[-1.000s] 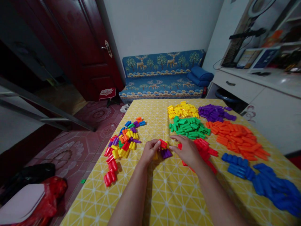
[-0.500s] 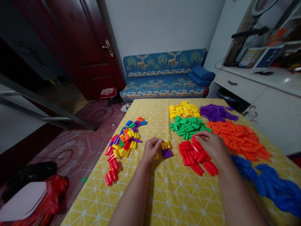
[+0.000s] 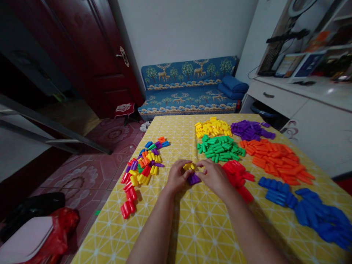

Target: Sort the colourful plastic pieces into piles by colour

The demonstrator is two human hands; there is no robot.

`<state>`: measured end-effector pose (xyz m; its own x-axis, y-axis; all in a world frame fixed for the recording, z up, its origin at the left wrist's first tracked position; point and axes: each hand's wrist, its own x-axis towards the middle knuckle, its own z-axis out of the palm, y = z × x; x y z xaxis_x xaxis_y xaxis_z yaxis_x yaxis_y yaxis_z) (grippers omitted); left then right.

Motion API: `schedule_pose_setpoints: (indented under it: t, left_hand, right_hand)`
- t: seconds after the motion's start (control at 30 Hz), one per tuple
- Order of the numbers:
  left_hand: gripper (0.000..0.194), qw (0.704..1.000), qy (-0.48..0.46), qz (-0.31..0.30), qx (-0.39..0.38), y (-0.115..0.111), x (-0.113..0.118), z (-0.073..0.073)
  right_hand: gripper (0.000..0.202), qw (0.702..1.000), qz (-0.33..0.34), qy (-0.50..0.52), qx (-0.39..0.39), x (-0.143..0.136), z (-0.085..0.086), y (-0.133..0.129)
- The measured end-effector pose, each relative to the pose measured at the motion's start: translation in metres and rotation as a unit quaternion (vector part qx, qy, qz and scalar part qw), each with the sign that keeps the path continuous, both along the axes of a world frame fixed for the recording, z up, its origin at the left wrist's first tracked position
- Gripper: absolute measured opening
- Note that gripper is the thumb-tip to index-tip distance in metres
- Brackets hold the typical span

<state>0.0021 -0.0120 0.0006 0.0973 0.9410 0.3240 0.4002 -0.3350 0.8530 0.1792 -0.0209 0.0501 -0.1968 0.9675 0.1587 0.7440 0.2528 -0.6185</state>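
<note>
My left hand [image 3: 176, 176] is closed at the middle of the table, thumb and fingertips pinching a small cluster of yellow plastic blocks [image 3: 189, 167]. Just below these and touching them lie purple blocks [image 3: 194, 179]. From the other side my right hand [image 3: 213, 176] reaches in with pinched fingers against the same cluster; whatever is between its fingertips is hidden. Partly behind my right hand and forearm spreads a pile of red blocks [image 3: 237, 172]. All the blocks look like short rounded tubes, some of them joined side by side.
Piles of yellow [image 3: 213, 127], green [image 3: 221, 147], purple [image 3: 250, 130], orange [image 3: 277, 159] and blue blocks [image 3: 316, 212] lie on the right. At left is a mixed-colour row of joined blocks [image 3: 145, 170]. A patterned yellow cloth [image 3: 176, 135] covers the table. Beyond stands a blue sofa [image 3: 187, 97].
My right hand has moved left from the red pile to the yellow and purple cluster. My left hand has stayed beside the cluster. The view has shifted slightly.
</note>
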Motion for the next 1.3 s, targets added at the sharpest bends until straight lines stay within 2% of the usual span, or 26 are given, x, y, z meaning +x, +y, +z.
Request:
schedule_pose_setpoints:
  t: [0.1,0.2,0.27,0.4,0.53,0.63,0.73,0.9,1.03,1.1,1.17,1.23,1.3]
  left_hand:
    - [0.031,0.997,-0.072,0.02,-0.033,0.0,0.0,0.004]
    - [0.035,0.99,-0.121,0.039,-0.054,-0.001,-0.001,0.008]
    - [0.037,0.988,-0.142,0.037,-0.049,-0.001,-0.001,0.009]
    - [0.035,0.985,-0.16,0.027,-0.051,-0.001,-0.002,0.008]
    - [0.036,0.986,-0.153,0.042,-0.043,-0.003,-0.002,0.011]
    - [0.036,0.992,-0.094,0.085,-0.025,-0.005,-0.003,0.014]
    - [0.038,0.991,0.034,0.127,-0.025,-0.009,-0.005,0.017]
    - [0.029,0.962,0.22,0.159,-0.027,-0.012,-0.002,0.014]
    - [0.024,0.946,0.281,0.161,-0.026,-0.01,0.001,0.009]
    - [0.03,0.948,0.264,0.177,-0.029,-0.009,0.001,0.009]
    - [0.039,0.959,0.199,0.2,-0.034,-0.007,0.0,0.01]
    - [0.046,0.972,0.079,0.219,-0.039,-0.005,-0.002,0.011]
    - [0.05,0.971,-0.058,0.227,-0.039,-0.003,-0.004,0.011]
  right_hand:
    - [0.042,1.0,-0.011,-0.019,0.017,-0.023,-0.013,-0.008]
    - [0.05,0.998,-0.04,0.006,0.052,-0.033,-0.018,-0.012]
    - [0.05,0.996,-0.031,0.042,0.068,-0.036,-0.018,-0.012]
    - [0.042,0.989,0.034,0.12,0.078,-0.039,-0.017,-0.012]
    - [0.027,0.983,0.037,0.159,0.082,-0.04,-0.024,-0.012]
    - [0.024,0.981,0.028,0.172,0.08,-0.037,-0.028,-0.011]
    - [0.023,0.981,-0.004,0.177,0.08,-0.033,-0.03,-0.007]
    - [0.03,0.968,-0.066,0.229,0.084,-0.025,-0.032,0.0]
    - [0.029,0.958,-0.075,0.272,0.058,-0.022,-0.03,0.0]
    - [0.029,0.952,-0.076,0.293,0.043,-0.018,-0.026,0.002]
    - [0.031,0.947,-0.084,0.31,0.026,-0.012,-0.02,0.011]
    - [0.032,0.941,-0.097,0.323,0.006,-0.003,-0.011,0.03]
    - [0.032,0.937,-0.114,0.33,-0.016,0.007,-0.002,0.059]
